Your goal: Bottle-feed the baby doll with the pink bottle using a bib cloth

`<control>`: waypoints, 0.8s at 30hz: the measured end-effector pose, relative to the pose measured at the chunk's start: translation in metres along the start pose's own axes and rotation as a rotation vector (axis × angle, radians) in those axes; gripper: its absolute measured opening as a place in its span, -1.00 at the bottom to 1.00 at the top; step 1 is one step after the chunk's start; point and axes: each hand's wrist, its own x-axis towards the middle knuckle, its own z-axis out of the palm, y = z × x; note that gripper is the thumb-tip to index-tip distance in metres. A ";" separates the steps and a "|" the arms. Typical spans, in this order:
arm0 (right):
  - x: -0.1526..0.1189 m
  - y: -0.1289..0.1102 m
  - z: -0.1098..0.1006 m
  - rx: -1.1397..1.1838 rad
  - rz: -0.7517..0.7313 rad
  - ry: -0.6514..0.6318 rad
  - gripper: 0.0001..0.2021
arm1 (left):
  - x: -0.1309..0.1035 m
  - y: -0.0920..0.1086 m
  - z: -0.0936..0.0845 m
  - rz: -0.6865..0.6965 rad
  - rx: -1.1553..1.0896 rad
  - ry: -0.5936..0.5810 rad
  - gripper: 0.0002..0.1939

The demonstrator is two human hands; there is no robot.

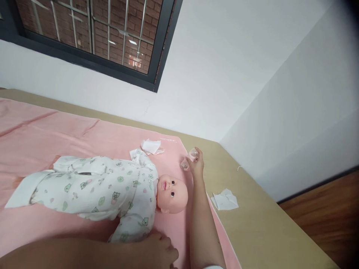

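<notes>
My right hand [196, 164] reaches past the doll [112, 190] toward the bed's [260, 224] far edge, fingers closed around a clear bottle [189, 158] at the pink blanket's [56, 130] corner. My left hand [161, 250] rests flat, fingers relaxed open, beside the doll's sleeve.

Home bedroom: pink bedding [84, 130], barred window [92, 33].
</notes>
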 end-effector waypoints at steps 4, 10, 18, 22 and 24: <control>0.001 0.002 0.001 -0.007 -0.008 -0.001 -0.35 | -0.001 0.002 0.008 -0.009 0.019 0.021 -0.83; 0.001 0.000 0.000 -0.015 -0.020 -0.003 -0.35 | -0.001 0.003 0.013 -0.015 0.020 0.028 -0.81; 0.000 -0.001 0.000 -0.055 -0.004 -0.009 -0.35 | 0.001 0.001 0.000 0.008 0.007 -0.043 -0.84; 0.001 -0.002 -0.002 -0.079 -0.010 -0.016 -0.36 | 0.001 0.000 -0.007 0.013 0.029 -0.041 -0.87; 0.000 -0.003 -0.003 -0.094 -0.001 -0.018 -0.37 | 0.001 -0.001 -0.011 0.011 0.028 -0.036 -0.86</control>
